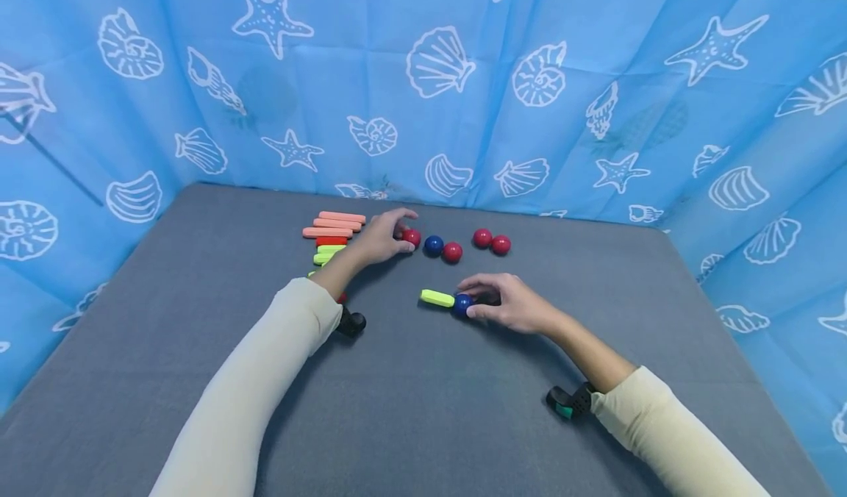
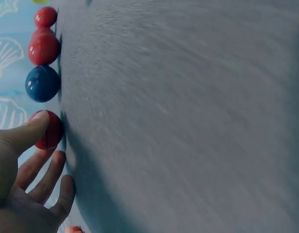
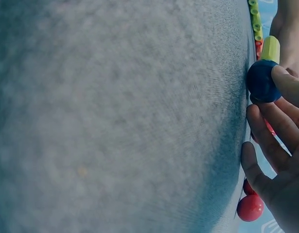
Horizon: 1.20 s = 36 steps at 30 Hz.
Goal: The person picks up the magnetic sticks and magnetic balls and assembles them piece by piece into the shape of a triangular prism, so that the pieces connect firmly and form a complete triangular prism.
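My left hand (image 1: 381,240) reaches to the back of the table and holds a red ball (image 1: 412,238) between thumb and fingers. In the left wrist view the thumb lies across that red ball (image 2: 51,130). Nearer the middle, my right hand (image 1: 506,302) pinches a dark blue ball (image 1: 463,305). A yellow-green stick (image 1: 437,298) meets this ball on its left side and lies in line with it. The right wrist view shows the thumb on the blue ball (image 3: 262,81), with the stick (image 3: 271,48) at its far end.
Right of the left hand are another blue ball (image 1: 434,245) and a red ball (image 1: 453,252), with a red pair (image 1: 492,241) farther right. Salmon sticks (image 1: 335,224), a red stick (image 1: 331,241) and yellow-green sticks (image 1: 326,257) lie beside the left forearm. A shell-patterned curtain (image 1: 423,115) borders the table.
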Each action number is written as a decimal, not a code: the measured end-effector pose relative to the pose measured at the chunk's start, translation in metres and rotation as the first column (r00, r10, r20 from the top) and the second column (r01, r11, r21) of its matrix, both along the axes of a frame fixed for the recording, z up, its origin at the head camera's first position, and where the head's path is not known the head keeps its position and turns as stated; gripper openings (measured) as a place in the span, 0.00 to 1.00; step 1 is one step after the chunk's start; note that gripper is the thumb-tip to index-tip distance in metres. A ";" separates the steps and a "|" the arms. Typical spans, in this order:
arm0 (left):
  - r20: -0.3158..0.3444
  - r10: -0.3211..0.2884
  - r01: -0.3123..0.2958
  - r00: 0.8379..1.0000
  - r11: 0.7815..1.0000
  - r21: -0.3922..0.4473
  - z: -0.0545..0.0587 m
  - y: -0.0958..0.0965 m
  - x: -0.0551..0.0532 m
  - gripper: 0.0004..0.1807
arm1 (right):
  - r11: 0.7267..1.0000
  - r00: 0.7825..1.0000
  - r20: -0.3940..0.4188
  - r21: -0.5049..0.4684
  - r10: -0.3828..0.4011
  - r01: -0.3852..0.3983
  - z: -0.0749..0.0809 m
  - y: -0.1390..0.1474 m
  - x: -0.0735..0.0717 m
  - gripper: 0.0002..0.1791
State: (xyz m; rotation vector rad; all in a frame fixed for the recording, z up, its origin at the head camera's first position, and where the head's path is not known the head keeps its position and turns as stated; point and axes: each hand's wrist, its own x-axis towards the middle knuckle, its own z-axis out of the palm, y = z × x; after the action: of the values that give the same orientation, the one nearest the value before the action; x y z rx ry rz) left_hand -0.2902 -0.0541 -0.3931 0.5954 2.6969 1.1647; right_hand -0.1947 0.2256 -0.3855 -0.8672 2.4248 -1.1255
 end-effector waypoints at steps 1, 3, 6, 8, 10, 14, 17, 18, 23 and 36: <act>0.005 -0.015 0.015 1.000 1.000 -0.006 0.000 -0.003 0.003 0.32 | 1.000 1.000 -0.001 -0.001 0.002 -0.002 0.000 0.000 0.000 0.25; 0.010 -0.045 0.045 0.999 0.999 -0.020 0.001 -0.009 0.008 0.32 | 1.000 1.000 -0.002 -0.002 0.004 -0.004 0.001 0.000 0.001 0.25; 0.016 -0.093 0.093 0.996 0.995 -0.038 0.000 -0.016 0.017 0.32 | 1.000 1.000 -0.006 0.006 0.002 -0.002 0.002 0.000 0.001 0.24; 0.014 -0.126 0.127 0.992 0.991 -0.041 -0.001 -0.019 0.023 0.32 | 1.000 1.000 -0.010 0.011 0.000 0.001 0.002 0.000 0.001 0.24; 0.013 -0.157 0.157 0.988 0.986 -0.045 -0.002 -0.022 0.030 0.32 | 1.000 1.000 -0.014 0.018 -0.002 0.003 0.002 0.000 0.002 0.24; 0.010 -0.218 0.218 0.976 0.975 -0.031 -0.002 -0.024 0.043 0.32 | 1.000 1.000 -0.020 0.023 -0.005 0.005 0.002 0.000 0.002 0.24; 0.016 -0.259 0.259 0.966 0.965 -0.024 -0.001 -0.024 0.053 0.32 | 1.000 1.000 -0.023 0.023 -0.009 0.010 0.002 -0.001 0.002 0.23; 0.021 -0.270 0.270 0.963 0.962 -0.025 0.000 -0.024 0.056 0.32 | 1.000 1.000 -0.026 0.024 -0.010 0.011 0.002 -0.001 0.002 0.23; 0.044 -0.305 0.306 0.951 0.952 -0.026 0.002 -0.023 0.066 0.32 | 0.999 0.999 -0.038 0.027 -0.018 0.019 0.001 -0.002 0.002 0.23; 0.060 -0.339 0.341 0.939 0.940 -0.023 0.002 -0.017 0.065 0.32 | 0.999 0.999 -0.008 -0.022 0.043 -0.043 0.003 -0.002 0.006 0.27</act>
State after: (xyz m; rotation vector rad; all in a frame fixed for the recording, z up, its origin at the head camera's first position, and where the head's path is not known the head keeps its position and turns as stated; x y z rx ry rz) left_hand -0.2252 -0.0711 -0.3912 0.9632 2.4305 1.0249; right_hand -0.1888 0.2239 -0.3825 -0.9278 2.3924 -1.1369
